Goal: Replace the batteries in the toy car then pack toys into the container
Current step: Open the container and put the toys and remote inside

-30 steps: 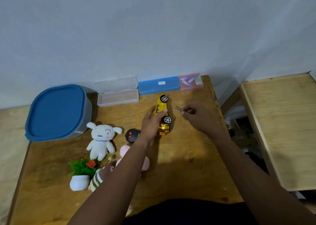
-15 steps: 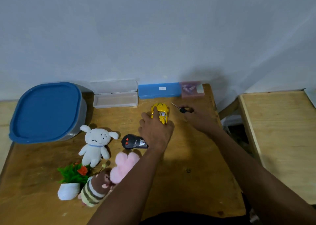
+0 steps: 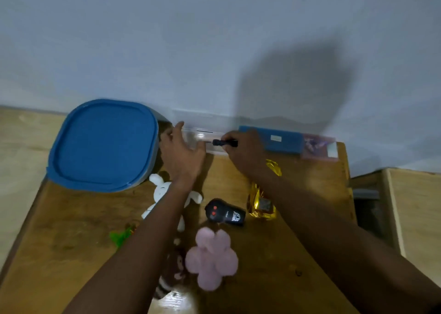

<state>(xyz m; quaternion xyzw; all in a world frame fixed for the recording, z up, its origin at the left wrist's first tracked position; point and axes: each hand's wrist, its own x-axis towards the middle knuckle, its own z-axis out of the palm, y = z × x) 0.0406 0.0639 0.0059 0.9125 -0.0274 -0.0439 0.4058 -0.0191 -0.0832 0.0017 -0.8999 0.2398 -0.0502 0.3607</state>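
Observation:
The yellow toy car (image 3: 261,204) stands on the wooden table (image 3: 71,242), partly hidden under my right forearm. My right hand (image 3: 245,156) pinches a small black screwdriver (image 3: 224,143) over the clear plastic case (image 3: 210,144) at the back. With fingers relaxed, my left hand (image 3: 181,153) touches the left end of that case. The grey container with a blue lid (image 3: 102,144) sits at the back left. A black remote (image 3: 225,212), a white plush (image 3: 162,189), a pink plush (image 3: 211,257) and a striped plush (image 3: 169,278) lie nearer me.
A blue case (image 3: 272,139) and a pink case (image 3: 319,146) lie along the wall at the back right. A green toy plant (image 3: 120,236) pokes out beside my left arm. A second wooden surface (image 3: 415,213) stands to the right across a gap.
My left hand let go of the car and went to the clear case. My right hand carried the screwdriver left to the same case. The view tilted closer over the table.

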